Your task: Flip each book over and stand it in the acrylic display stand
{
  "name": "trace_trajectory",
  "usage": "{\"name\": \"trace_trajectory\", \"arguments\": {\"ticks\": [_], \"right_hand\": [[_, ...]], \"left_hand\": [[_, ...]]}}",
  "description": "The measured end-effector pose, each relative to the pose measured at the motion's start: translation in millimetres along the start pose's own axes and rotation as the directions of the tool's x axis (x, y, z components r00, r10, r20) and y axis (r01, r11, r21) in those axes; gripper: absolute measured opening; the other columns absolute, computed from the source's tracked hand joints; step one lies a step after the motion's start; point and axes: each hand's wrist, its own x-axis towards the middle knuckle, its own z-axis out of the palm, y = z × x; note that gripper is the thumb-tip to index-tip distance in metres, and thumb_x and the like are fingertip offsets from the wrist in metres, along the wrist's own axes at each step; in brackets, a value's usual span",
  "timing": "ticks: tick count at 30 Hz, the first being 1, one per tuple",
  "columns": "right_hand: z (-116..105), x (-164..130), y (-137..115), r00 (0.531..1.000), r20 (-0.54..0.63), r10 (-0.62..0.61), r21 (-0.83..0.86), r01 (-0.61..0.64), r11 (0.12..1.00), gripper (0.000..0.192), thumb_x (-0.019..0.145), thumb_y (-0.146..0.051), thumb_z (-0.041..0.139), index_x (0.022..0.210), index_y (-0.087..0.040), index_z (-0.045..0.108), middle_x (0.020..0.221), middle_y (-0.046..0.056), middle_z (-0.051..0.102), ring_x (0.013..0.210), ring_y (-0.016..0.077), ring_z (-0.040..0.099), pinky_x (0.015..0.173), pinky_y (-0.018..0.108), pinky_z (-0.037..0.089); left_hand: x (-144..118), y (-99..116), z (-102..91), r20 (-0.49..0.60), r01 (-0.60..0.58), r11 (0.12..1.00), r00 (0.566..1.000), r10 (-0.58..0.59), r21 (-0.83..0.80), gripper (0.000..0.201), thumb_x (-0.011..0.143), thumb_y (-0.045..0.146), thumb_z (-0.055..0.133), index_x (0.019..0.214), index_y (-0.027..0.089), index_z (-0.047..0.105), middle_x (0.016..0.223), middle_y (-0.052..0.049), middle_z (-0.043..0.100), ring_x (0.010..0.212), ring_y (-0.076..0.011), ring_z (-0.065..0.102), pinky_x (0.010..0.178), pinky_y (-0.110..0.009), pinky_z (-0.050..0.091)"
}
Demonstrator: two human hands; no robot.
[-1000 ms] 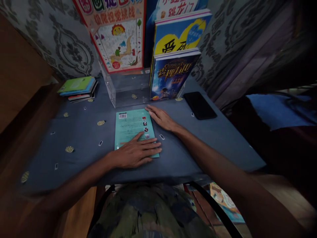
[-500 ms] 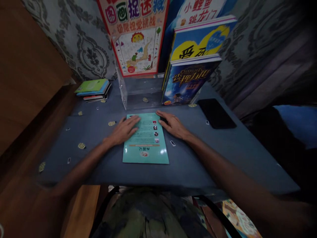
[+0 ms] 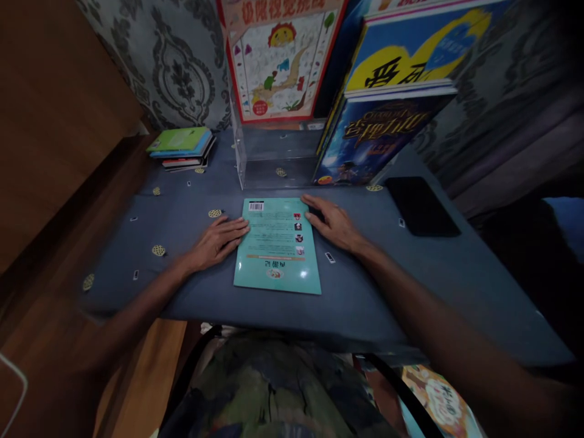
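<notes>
A thin turquoise book (image 3: 275, 243) lies flat on the blue-grey tablecloth in front of me, its barcode side up and its print upside down to me. My left hand (image 3: 219, 242) rests palm down at the book's left edge, fingers stretched out and the tips reaching the cover. At the upper right corner, my right hand (image 3: 335, 224) has its index fingertip and thumb on the edge, held apart from each other. Neither hand is wrapped round the book.
Behind the book stands a clear plastic book rack (image 3: 274, 173) holding a red-bordered picture book (image 3: 283, 67) and a dark blue book (image 3: 381, 134). A small stack of books (image 3: 182, 146) sits at the back left. A black tablet-like slab (image 3: 422, 207) lies at the right.
My left hand has slid left off the cover's face to its left edge, uncovering the barcode. My right hand stays at the upper right corner. The view has shifted.
</notes>
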Motion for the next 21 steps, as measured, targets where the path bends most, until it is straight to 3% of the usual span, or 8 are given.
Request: {"name": "trace_trajectory", "arguments": {"ticks": [13,17,21], "right_hand": [[4,-1,2,1.0,-0.004,-0.012,-0.017,0.012,1.0,0.059,0.099,-0.059,0.039,0.147,-0.025,0.048,0.143,0.01,0.061,0.131,0.0312,0.057,0.112,0.058,0.043],[5,-1,1,1.0,-0.002,-0.011,-0.023,0.011,1.0,0.062,0.099,-0.061,0.038,0.147,-0.024,0.048,0.144,0.011,0.06,0.131,0.0317,0.057,0.111,0.057,0.043],[5,-1,-1,1.0,-0.014,-0.007,-0.055,0.007,0.998,0.062,0.099,-0.061,0.037,0.146,-0.023,0.05,0.143,0.012,0.061,0.131,0.0326,0.056,0.112,0.058,0.041]], "left_hand": [[-62,67,-11.4,0.051,-0.133,0.991,0.99,0.135,-0.028,0.05,0.1,0.016,0.05,0.149,0.027,0.045,0.14,-0.008,0.062,0.14,-0.0218,0.049,0.12,-0.051,0.033],[-57,81,-10.1,0.099,-0.189,0.982,0.978,0.185,0.03,0.046,0.101,0.018,0.05,0.147,0.022,0.046,0.139,-0.008,0.063,0.139,-0.0212,0.05,0.121,-0.048,0.033],[-34,101,3.4,0.19,-0.269,0.96,0.949,0.252,0.072,0.039,0.102,0.023,0.049,0.14,0.017,0.053,0.141,-0.01,0.061,0.141,-0.0224,0.048,0.121,-0.047,0.032]]}}
